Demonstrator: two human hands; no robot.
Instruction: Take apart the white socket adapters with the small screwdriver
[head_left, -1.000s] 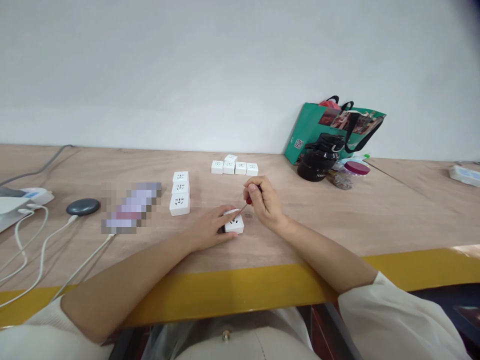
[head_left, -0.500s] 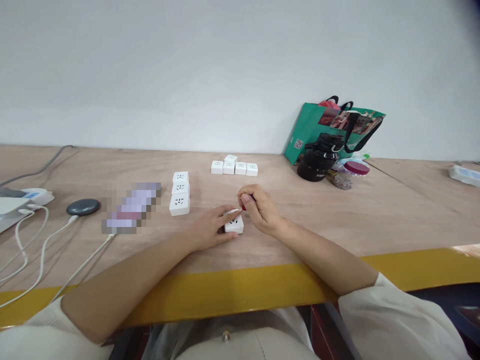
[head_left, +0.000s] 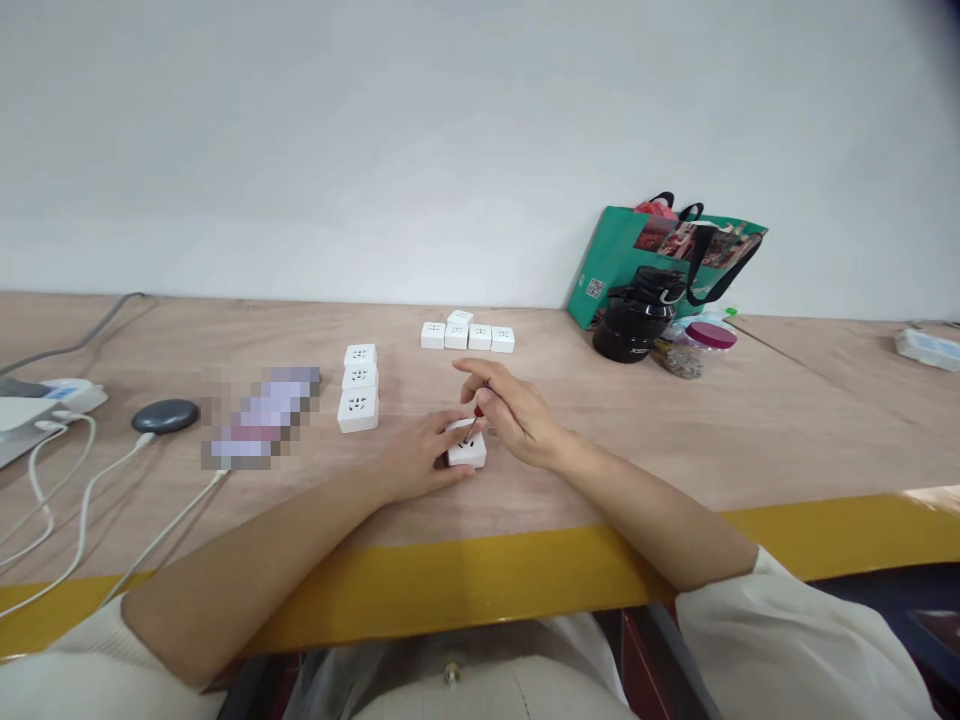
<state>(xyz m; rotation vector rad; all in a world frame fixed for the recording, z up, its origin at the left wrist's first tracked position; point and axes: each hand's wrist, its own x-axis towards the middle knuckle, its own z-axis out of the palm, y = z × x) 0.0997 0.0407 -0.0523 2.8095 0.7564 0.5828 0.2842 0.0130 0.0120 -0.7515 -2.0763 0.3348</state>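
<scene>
A white socket block [head_left: 468, 454] lies on the table in front of me, its slotted face up. Fingers of my left hand [head_left: 421, 458] grip it from its left side, front and back. My right hand [head_left: 517, 412] pinches a small screwdriver [head_left: 478, 412] with a red handle, its index finger reaching over the top. The thin shaft slants down to the block's face, the tip at or near its middle. To the left stands a column of three similar socket blocks [head_left: 358, 405]. Farther back, several more socket blocks [head_left: 456, 336] form a row.
At left lie a pixelated phone [head_left: 262, 415], a dark oval device [head_left: 165, 415], white cables [head_left: 86, 500] and a power strip [head_left: 75, 393]. A green bag [head_left: 600, 260], black flask [head_left: 636, 320] and purple-lidded jar [head_left: 711, 336] stand back right. Yellow edging [head_left: 480, 580] runs along the table's front.
My right hand has turned the screwdriver more upright, its tip now over the block's face. The right index finger has stretched out over the handle. My left hand stays in place on the block.
</scene>
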